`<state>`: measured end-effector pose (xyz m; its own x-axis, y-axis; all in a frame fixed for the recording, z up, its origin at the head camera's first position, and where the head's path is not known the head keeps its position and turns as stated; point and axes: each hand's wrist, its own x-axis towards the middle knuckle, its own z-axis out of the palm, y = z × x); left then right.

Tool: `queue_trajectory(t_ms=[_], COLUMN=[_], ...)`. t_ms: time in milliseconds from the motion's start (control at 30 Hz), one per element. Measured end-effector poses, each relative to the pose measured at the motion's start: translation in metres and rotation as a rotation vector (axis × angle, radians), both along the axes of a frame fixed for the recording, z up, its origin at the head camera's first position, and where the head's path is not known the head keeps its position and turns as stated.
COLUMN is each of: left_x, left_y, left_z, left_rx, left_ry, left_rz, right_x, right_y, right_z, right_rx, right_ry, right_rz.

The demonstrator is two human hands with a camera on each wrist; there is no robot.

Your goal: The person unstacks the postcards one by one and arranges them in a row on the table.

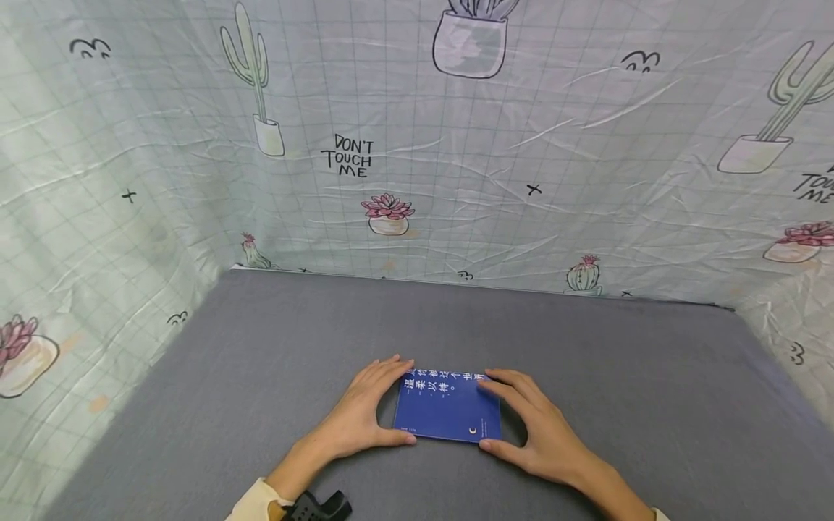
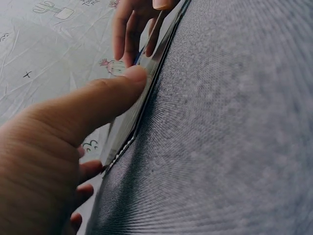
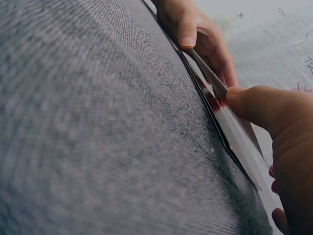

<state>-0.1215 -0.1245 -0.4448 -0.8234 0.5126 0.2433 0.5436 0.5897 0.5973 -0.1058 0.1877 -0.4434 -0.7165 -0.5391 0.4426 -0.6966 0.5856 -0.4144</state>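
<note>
A flat blue card with white Chinese characters and a small crescent moon lies low over the middle of the table. My left hand holds its left end, thumb at the near edge and fingers at the far edge. My right hand grips the right end likewise, with one fingertip over the top. In the right wrist view a thin sheet at the thumb stands slightly apart from a glossy, reflecting layer beneath. The left wrist view shows that glossy layer with a dark lower edge; whether the layers are joined, I cannot tell.
Grey cloth covers the table. A white curtain printed with cacti and lettering hangs behind and at both sides. A black device is at the left wrist, near the bottom of the head view.
</note>
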Motion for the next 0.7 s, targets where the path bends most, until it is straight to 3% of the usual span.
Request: queue_trajectory(t_ms=[267, 500, 700], left_x=[0.003, 0.000, -0.003], left_y=[0.000, -0.005, -0.014], left_z=[0.006, 0.014, 0.025], left_rx=[0.118, 0.212, 0.255], left_ry=[-0.074, -0.063, -0.108], left_rz=[0.026, -0.011, -0.025], right_x=[-0.002, -0.004, -0.005], right_y=[0.000, -0.002, -0.004], right_z=[0.008, 0.015, 0.024], right_rx=[-0.044, -0.051, -0.040], right_ry=[0.007, -0.042, -0.085], right_rz=[0.070, 0.107, 0.113])
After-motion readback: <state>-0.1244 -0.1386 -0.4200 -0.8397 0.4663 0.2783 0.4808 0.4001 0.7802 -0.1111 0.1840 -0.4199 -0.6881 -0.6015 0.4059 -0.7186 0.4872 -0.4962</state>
